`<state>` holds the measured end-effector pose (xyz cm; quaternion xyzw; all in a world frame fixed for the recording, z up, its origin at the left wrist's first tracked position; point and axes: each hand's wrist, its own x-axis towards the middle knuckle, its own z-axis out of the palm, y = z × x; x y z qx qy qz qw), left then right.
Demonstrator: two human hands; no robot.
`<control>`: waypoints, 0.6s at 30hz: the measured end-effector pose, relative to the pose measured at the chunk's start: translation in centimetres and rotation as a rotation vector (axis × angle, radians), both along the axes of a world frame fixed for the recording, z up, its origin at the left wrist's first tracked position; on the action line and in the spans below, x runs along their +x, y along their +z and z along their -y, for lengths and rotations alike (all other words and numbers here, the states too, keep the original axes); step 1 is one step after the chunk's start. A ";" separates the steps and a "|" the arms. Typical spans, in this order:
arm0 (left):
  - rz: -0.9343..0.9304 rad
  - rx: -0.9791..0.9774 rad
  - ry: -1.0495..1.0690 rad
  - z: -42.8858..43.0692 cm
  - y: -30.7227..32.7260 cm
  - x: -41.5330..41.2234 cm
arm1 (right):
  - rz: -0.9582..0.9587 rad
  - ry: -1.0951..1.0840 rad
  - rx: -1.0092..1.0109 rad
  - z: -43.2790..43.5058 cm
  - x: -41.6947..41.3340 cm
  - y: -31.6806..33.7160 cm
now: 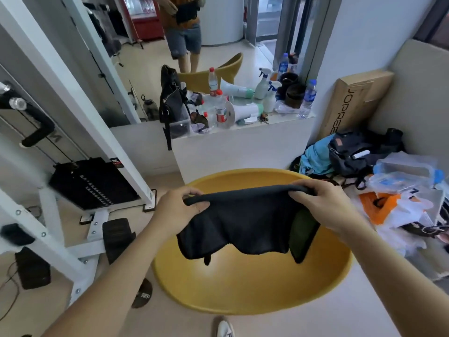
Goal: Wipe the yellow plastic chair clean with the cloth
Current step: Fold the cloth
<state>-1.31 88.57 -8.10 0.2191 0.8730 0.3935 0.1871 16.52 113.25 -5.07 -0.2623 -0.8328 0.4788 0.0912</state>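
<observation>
1. The yellow plastic chair (252, 288) stands low in the centre of the view, its rounded seat shell open toward the camera and its back rim facing a white ledge (243, 147).
2. A dark cloth (243, 222) hangs spread above the seat, not touching it as far as can be told; a green patch shows at its right edge.
3. The left hand (177, 210) pinches the cloth's upper left corner; the right hand (318, 203) is closed over its upper right corner, so the top edge is stretched between them.
4. The floor is pale and smooth. A white shoe (224, 328) shows just below the chair.
5. To the left stands a white gym machine (80, 152) with a black weight stack.
6. The ledge carries bottles, spray bottles, a megaphone (243, 111) and a black bag (171, 100); a mirror behind repeats them.
7. To the right lie bags and plastic sacks, beside a cardboard box (352, 100) printed "JOPREE"; further letters are hidden.
</observation>
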 end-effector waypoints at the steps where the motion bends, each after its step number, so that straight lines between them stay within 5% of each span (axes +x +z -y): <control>1: 0.004 -0.026 0.004 -0.4 -1.2 -2.0 | 0.017 -0.018 0.027 -0.1 -2.0 -1.0; 18: 0.078 -0.117 0.019 -14.0 -12.6 -17.7 | 0.149 -0.131 0.026 -13.0 -19.8 -15.5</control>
